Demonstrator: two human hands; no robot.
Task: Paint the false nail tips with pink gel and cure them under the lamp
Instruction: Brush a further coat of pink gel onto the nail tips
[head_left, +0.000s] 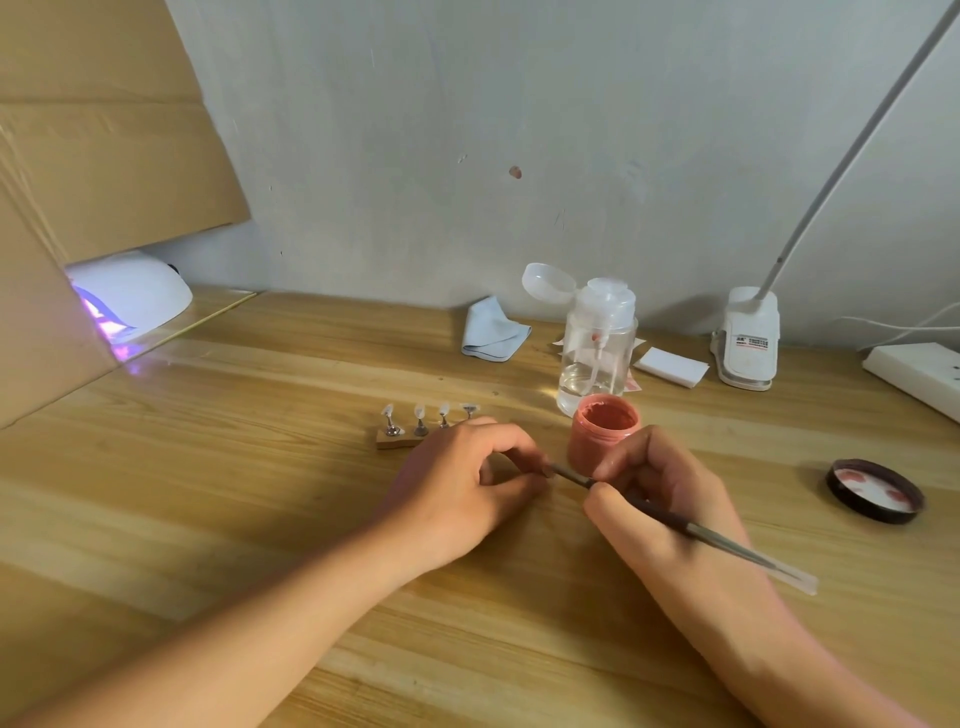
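Plainly four tips (417, 411) stand on their holder (396, 442) and look unpainted, just behind the left hand (462, 488). That hand's fingers are curled where the brush (727, 544) tip meets them; whether they pinch another tip is hidden. The right hand (665, 499) grips the brush like a pen. The open jar (605, 431) sits just beyond both hands, so a stray knuckle could tip it, and gel could smear onto skin. The lamp (130, 296) glows well apart, far left.
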